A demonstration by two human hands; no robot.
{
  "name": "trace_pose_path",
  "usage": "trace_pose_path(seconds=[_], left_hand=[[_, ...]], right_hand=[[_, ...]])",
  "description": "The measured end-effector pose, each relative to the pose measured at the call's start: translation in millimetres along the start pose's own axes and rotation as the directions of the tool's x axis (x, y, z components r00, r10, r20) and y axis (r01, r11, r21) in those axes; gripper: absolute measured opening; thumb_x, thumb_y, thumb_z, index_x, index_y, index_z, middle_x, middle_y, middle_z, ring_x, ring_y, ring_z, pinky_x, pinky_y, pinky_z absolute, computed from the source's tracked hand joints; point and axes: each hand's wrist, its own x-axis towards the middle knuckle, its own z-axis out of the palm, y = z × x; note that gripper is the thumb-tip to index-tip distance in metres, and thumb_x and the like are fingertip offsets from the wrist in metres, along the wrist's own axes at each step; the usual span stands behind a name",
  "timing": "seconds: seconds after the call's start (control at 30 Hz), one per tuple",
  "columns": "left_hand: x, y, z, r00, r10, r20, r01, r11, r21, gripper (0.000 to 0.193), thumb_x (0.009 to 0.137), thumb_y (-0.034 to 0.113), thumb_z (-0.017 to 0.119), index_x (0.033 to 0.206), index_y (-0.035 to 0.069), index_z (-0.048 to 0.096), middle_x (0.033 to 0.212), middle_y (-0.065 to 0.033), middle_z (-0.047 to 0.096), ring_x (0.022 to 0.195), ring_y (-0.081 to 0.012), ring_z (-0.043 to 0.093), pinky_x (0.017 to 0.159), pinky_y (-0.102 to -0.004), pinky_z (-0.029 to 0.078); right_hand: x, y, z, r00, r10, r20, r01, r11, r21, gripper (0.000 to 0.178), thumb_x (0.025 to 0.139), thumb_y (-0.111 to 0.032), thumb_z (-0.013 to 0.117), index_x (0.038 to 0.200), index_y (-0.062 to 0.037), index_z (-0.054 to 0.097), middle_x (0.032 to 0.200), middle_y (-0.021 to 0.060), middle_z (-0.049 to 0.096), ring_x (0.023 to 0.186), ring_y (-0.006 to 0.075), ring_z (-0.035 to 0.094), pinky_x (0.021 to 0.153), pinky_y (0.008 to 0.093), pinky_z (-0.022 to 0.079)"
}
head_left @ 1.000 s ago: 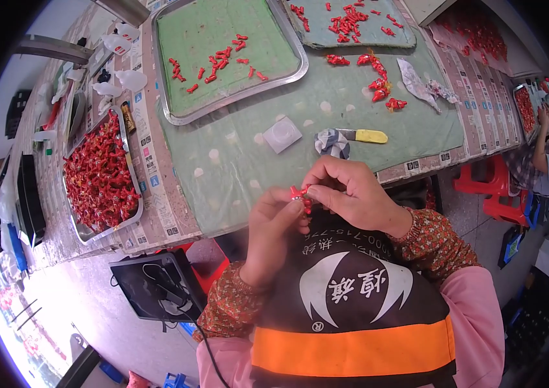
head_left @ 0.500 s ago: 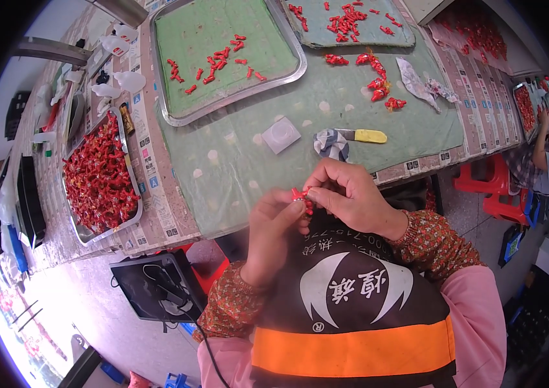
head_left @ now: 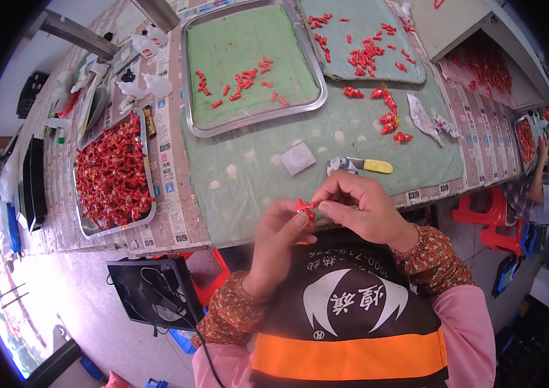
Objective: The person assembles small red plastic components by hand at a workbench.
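Note:
My left hand (head_left: 276, 238) pinches a small glossy red figurine (head_left: 305, 208) between thumb and fingers, just in front of the table's near edge. From the right, my right hand (head_left: 360, 208) closes thumb and forefinger on a narrow red piece that sticks out of the figurine's side. Whether that piece is separate or part of the figurine I cannot tell. Beyond my hands lie a yellow-handled tool (head_left: 378, 166) with cloth round its other end and a white square pad (head_left: 298, 158) with a round mark.
A green-lined metal tray (head_left: 261, 118) and a blue-grey tray (head_left: 410, 78) hold scattered small red pieces. Red figurines heap a metal tray (head_left: 150, 171) at left. More figurines (head_left: 387, 107) lie near crumpled white paper (head_left: 422, 119). At far right, another person's arm (head_left: 539, 155) shows near red stools.
My view has shifted, so the table's things sit lower and further right in the picture. Both hands stay on the figurine, which appears slightly turned.

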Motion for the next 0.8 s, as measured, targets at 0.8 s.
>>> trace_pose_path(seconds=[0.8], left_hand=[[-2,11,-32,0.952,0.248,-0.182,-0.246,0.969,0.036,0.029,0.102,0.016,0.053,0.129,0.006,0.052,0.106,-0.0021,0.059,0.089,-0.0092,0.061,0.077,-0.0274,0.058]], right_hand=[[187,-3,-44,0.862,-0.430,0.270,0.372,0.172,-0.912,0.009,0.082,-0.008,0.062,0.090,-0.0102,0.067,0.086,0.0048,0.058,0.092,0.0242,0.057,0.077,0.0375,0.049]])
